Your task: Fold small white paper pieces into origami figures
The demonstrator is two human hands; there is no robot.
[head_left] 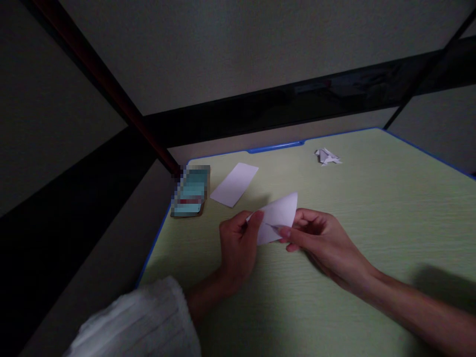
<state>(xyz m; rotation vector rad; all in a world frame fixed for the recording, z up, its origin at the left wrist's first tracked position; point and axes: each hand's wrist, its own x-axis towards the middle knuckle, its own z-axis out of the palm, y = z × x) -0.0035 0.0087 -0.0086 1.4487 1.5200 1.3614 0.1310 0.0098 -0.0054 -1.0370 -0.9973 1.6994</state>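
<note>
Between my two hands, just above the table, is a white sheet of paper (279,214), bent over in a curve. My left hand (240,243) pinches its left edge, thumb on top and fingers curled beneath. At the lower right edge, my right hand (320,235) grips the same paper between thumb and fingers. Some of the right fingers are behind the sheet. Beyond my left hand, a flat white rectangular piece of paper (235,184) lies on the table. A small folded paper figure (327,156) rests farther back on the right.
The pale wood-grain table (386,198) has a blue edge and a blue strip (275,147) at the back. A phone (191,191), its screen pixelated, lies near the left edge. A panelled wall (260,59) stands behind, with a dark red post (111,89) on the left.
</note>
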